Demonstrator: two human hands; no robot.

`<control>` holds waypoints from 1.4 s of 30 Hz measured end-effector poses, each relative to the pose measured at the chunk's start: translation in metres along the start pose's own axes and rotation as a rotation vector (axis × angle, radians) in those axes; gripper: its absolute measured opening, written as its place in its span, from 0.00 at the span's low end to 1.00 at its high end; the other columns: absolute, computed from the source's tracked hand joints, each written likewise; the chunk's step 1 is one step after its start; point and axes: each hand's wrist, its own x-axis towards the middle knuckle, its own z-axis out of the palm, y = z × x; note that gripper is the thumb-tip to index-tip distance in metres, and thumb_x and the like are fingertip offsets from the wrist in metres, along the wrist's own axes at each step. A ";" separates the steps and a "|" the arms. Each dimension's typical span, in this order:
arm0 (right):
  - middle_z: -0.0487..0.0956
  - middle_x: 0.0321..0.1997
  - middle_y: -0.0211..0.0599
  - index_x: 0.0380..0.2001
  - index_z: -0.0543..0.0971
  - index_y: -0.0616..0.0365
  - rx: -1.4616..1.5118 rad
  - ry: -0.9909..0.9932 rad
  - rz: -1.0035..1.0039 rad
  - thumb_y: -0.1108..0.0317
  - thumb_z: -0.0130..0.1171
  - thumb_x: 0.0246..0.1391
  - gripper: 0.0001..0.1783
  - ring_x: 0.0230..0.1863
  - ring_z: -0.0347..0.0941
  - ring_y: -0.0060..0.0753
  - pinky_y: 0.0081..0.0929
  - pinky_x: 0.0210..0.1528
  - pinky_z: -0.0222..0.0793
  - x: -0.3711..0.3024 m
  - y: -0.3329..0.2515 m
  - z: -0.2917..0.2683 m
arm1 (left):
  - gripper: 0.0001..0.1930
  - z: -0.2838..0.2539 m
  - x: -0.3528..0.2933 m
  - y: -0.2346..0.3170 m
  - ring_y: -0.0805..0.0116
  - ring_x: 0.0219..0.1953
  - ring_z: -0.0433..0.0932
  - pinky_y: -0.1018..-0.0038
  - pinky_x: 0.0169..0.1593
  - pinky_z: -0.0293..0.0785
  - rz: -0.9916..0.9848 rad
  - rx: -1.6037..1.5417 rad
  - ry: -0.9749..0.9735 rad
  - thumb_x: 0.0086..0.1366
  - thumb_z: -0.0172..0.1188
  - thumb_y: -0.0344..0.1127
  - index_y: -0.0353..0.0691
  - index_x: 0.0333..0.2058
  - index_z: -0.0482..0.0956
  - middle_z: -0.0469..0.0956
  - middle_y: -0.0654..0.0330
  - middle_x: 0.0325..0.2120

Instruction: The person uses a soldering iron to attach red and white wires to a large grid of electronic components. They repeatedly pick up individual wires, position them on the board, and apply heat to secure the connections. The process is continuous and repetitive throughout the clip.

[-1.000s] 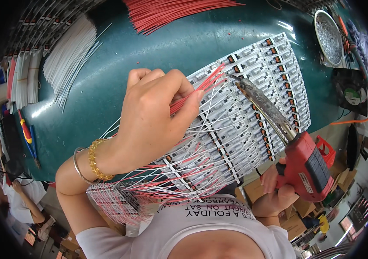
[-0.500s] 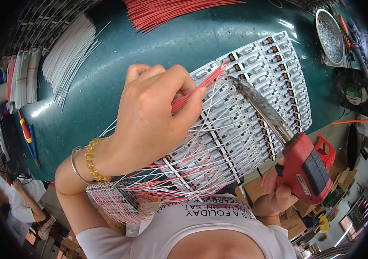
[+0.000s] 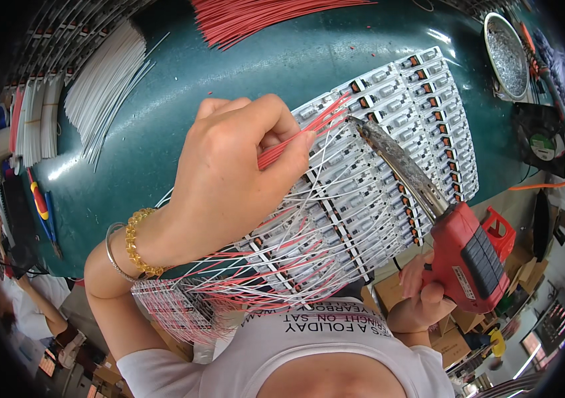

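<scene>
My left hand [image 3: 232,169] is closed around a bundle of thin red wires [image 3: 325,118], pinched between thumb and fingers. Their ends fan out over the upper part of a panel of small white circuit boards [image 3: 388,83]. In my right hand [image 3: 423,292] is a red soldering gun [image 3: 471,259], gripped by its handle. Its dark, crusted tip lies over the panel, close beside the wire ends; whether it touches a board I cannot tell. White and red wires [image 3: 289,265] trail from the lower left of the panel, partly behind my left forearm.
Red wires [image 3: 256,20] and white wires [image 3: 106,86] lie in piles across the green table [image 3: 183,66]. A metal bowl [image 3: 506,56] and a black fan [image 3: 541,142] stand at right. At left are a screwdriver [image 3: 39,199] and another person's arm [image 3: 40,305].
My left hand has shifted slightly left, and the red wire ends are spread a little more. The soldering gun has barely moved. At left, the other person's arm has shifted slightly.
</scene>
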 end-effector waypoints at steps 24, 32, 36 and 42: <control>0.61 0.07 0.24 0.47 0.63 0.74 0.061 0.000 0.002 0.38 0.56 0.45 0.45 0.07 0.56 0.18 0.17 0.12 0.54 0.003 -0.006 -0.001 | 0.05 -0.006 -0.003 0.013 0.70 0.20 0.66 0.75 0.32 0.62 0.168 0.053 0.096 0.52 0.62 0.29 0.38 0.21 0.74 0.72 0.64 0.15; 0.62 0.07 0.25 0.46 0.63 0.74 0.014 -0.017 -0.022 0.39 0.56 0.45 0.44 0.07 0.56 0.18 0.17 0.12 0.55 -0.002 -0.004 -0.004 | 0.07 0.013 -0.009 0.006 0.71 0.20 0.63 0.76 0.29 0.59 0.068 0.049 0.022 0.52 0.61 0.29 0.39 0.19 0.72 0.71 0.64 0.14; 0.63 0.08 0.27 0.43 0.64 0.73 0.021 -0.016 0.022 0.39 0.57 0.45 0.42 0.07 0.57 0.19 0.17 0.12 0.55 -0.003 0.000 -0.002 | 0.07 0.013 -0.009 0.004 0.71 0.20 0.63 0.76 0.29 0.59 0.066 0.035 0.024 0.52 0.61 0.29 0.39 0.19 0.72 0.70 0.65 0.14; 0.63 0.08 0.27 0.39 0.65 0.71 -0.260 0.006 -0.030 0.39 0.57 0.44 0.39 0.07 0.57 0.19 0.17 0.12 0.55 -0.017 0.019 -0.027 | 0.07 0.012 -0.009 0.004 0.74 0.21 0.61 0.78 0.27 0.59 0.042 0.023 0.012 0.51 0.62 0.29 0.39 0.19 0.73 0.70 0.66 0.14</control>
